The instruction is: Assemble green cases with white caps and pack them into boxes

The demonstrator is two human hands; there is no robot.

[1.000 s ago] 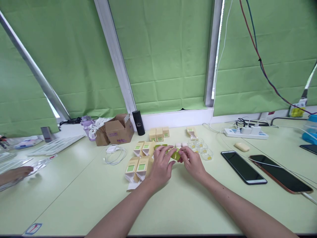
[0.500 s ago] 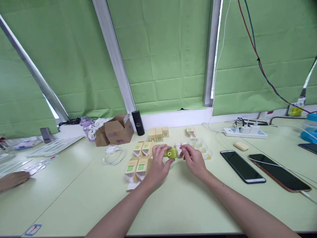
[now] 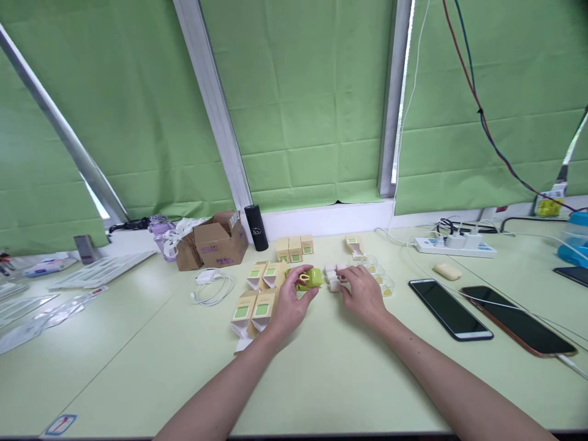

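Observation:
My left hand [image 3: 288, 301] is closed round a small lime-green object [image 3: 310, 279] with an orange loop on it, held just above the table. My right hand [image 3: 362, 291] rests to its right, fingertips pinched on a small white piece [image 3: 334, 285] lying among a few other white pieces [image 3: 329, 269]. Open tan cartons with green labels [image 3: 257, 309] lie just left of my left hand. Clear plastic cups with yellow bits [image 3: 384, 283] sit behind my right hand.
Three closed tan boxes [image 3: 294, 247] stand at the back by a black cylinder [image 3: 256, 228] and a brown cardboard box [image 3: 215, 246]. A white cable [image 3: 210, 288] lies left. Two phones [image 3: 450, 308] and a power strip [image 3: 454, 246] are on the right.
My left hand carried the green object left and away from my right hand, which dropped onto the white pieces. A person's hand at the far left edge has gone from view.

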